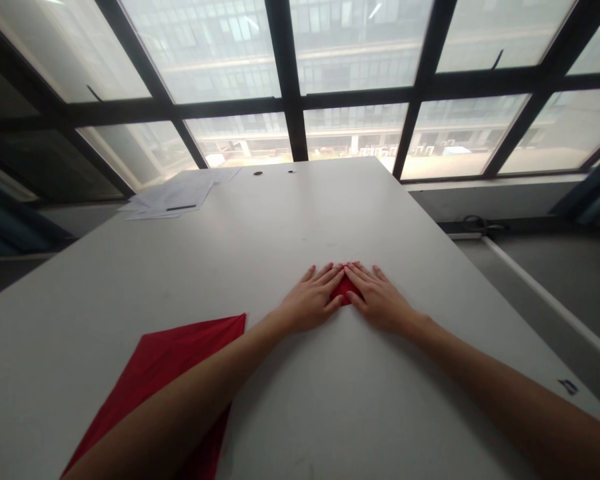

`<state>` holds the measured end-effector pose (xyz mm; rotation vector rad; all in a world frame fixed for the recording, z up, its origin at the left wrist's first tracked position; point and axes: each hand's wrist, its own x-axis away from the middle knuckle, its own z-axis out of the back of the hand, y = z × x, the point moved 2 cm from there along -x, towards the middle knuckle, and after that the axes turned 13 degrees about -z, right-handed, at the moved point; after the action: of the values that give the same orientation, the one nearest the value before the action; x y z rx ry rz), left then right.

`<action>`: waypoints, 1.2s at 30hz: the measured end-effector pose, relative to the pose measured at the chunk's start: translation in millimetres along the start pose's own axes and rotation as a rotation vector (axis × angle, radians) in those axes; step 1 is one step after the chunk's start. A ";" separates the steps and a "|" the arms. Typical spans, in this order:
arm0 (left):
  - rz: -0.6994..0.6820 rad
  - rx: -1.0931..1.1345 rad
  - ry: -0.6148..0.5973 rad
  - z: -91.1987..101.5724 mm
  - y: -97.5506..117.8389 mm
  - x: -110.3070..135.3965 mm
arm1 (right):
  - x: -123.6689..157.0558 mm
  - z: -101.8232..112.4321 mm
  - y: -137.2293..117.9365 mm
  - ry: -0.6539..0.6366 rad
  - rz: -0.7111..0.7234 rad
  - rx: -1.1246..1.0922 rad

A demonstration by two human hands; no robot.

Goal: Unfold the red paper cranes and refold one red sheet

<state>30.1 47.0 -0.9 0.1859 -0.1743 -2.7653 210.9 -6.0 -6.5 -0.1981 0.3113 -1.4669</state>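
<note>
Both of my hands lie flat on a white table [280, 227], fingertips meeting. My left hand [310, 300] and my right hand [377, 298] press down on a small folded red paper [343, 289], of which only a triangular bit shows between the thumbs and forefingers. The fingers of both hands are stretched out and together. The rest of the small paper is hidden under the palms. A larger sheet of red paper [160, 373] lies flat near the table's front left, partly under my left forearm.
A stack of white papers [173, 197] with a dark pen rests at the table's far left corner. Two small dark holes [258, 173] sit near the far edge. Large windows with black frames stand behind the table. A grey ledge runs along the right.
</note>
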 end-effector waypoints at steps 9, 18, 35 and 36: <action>0.004 -0.008 -0.003 -0.5 -0.9 0.7 | 1.0 2.9 -2.5 -0.006 -0.045 0.007; -0.011 -0.041 -0.007 0.7 -1.0 2.6 | -2.7 4.1 7.8 0.134 -0.218 -0.009; -0.038 -0.028 -0.019 3.8 2.8 1.8 | -0.9 5.2 2.8 0.011 0.019 -0.015; -0.038 -0.029 -0.018 3.8 2.8 1.8 | -0.8 5.3 2.6 0.011 0.019 -0.009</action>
<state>28.9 44.1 3.0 0.1580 -0.1370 -2.8060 214.9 -5.3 -2.3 -0.1942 0.3280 -1.4488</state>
